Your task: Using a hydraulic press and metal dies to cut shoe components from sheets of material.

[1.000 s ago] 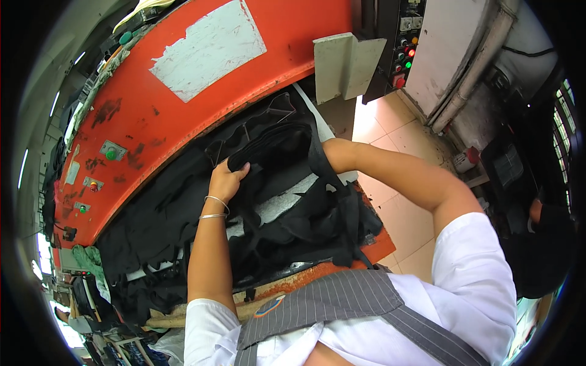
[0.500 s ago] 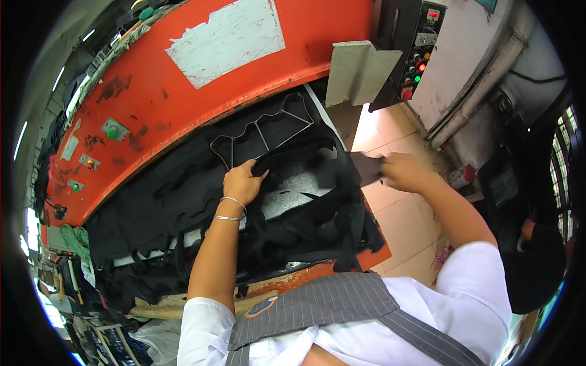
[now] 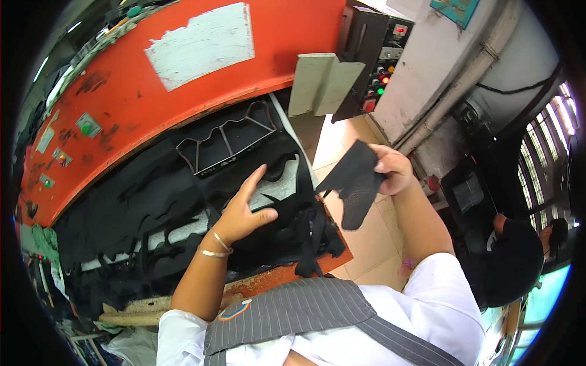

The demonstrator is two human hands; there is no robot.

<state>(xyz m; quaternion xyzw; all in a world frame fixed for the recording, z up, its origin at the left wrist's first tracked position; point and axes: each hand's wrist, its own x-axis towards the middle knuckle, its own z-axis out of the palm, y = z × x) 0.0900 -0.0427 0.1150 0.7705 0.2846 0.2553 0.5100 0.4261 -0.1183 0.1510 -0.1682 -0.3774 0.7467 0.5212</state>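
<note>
Nearest to the camera is the person's own body, in a white shirt with a grey striped strap (image 3: 287, 311) across it. From there the left hand (image 3: 244, 210) reaches over the table (image 3: 274, 279). Its grip is released: the fingers are stretched out flat and they rest on the black fabric sheet (image 3: 140, 207), which covers most of the table. The right hand (image 3: 394, 171) is lifted to the right, above the tiled floor (image 3: 366, 238). Its grip is pinched on a cut black fabric piece (image 3: 353, 183), which hangs down from the fingers, away from the table. Behind the left hand a metal cutting die (image 3: 229, 143) lies on the sheet. Further back stands the orange press machine (image 3: 183, 79), and at its right a dark control box (image 3: 375, 58) with coloured lights.
</note>
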